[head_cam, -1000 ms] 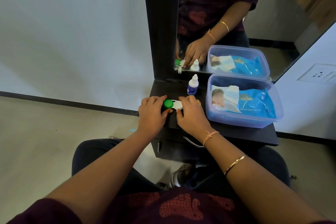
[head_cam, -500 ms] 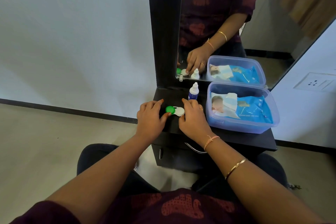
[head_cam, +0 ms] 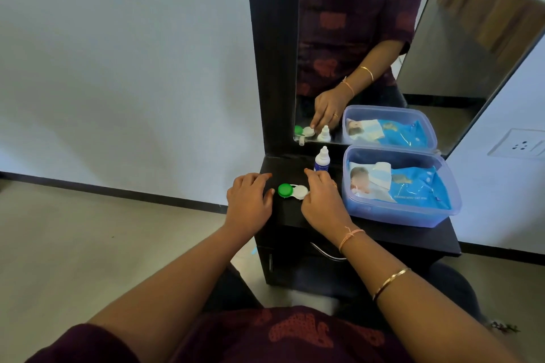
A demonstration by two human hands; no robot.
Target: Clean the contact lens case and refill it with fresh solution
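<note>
Where it gripped green cap (head_cam: 285, 190), left hand (head_cam: 249, 205) now off.

The dark worktop (head_cam: 298, 215) is narrow. A tub (head_cam: 398, 216) fills its right half, closing that side. A bottle (head_cam: 322, 160) stands at the back just beside the tub, with the mirror frame (head_cam: 271, 53) rising behind it. The case (head_cam: 292, 191) lies mid-worktop between the left hand (head_cam: 249, 200) and right hand (head_cam: 321, 200). Bare worktop shows in front of the case and behind it, left of the bottle.
</note>
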